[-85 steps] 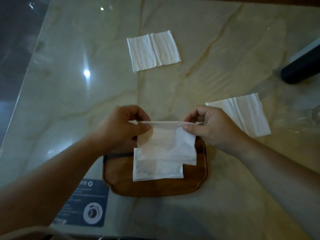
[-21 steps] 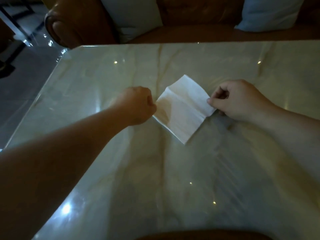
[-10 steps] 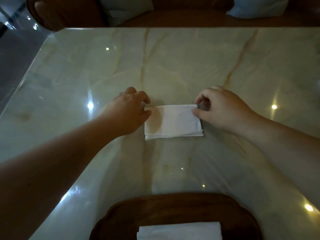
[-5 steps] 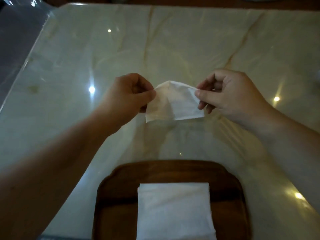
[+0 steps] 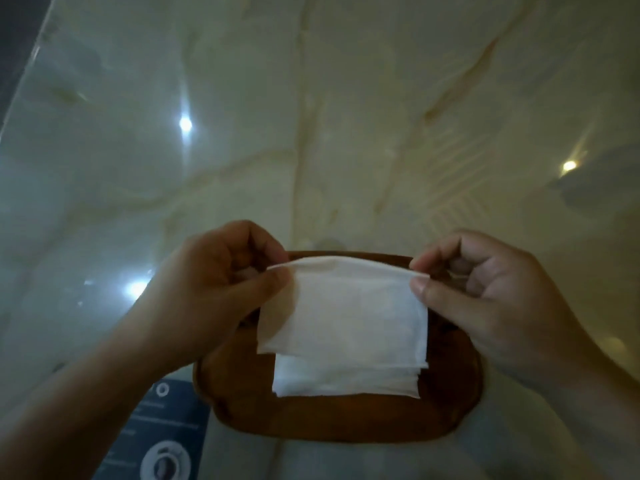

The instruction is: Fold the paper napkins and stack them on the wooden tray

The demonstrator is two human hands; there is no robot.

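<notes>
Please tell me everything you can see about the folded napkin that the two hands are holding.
The folded napkin is thin white paper, roughly rectangular. It hangs from its slightly bowed top edge, pinched at the corners by the left hand and the right hand, above the wooden tray. It overlaps the view of the napkin stack there; contact is unclear.

The napkin (image 5: 343, 313), half a second ago pinched over bare table, is now hanging over the tray (image 5: 450, 403) at lower centre, covering most of the stack (image 5: 346, 382). Both hands (image 5: 214, 289) (image 5: 485, 292) are now sitting lower in frame, the tray filling more of it.
</notes>
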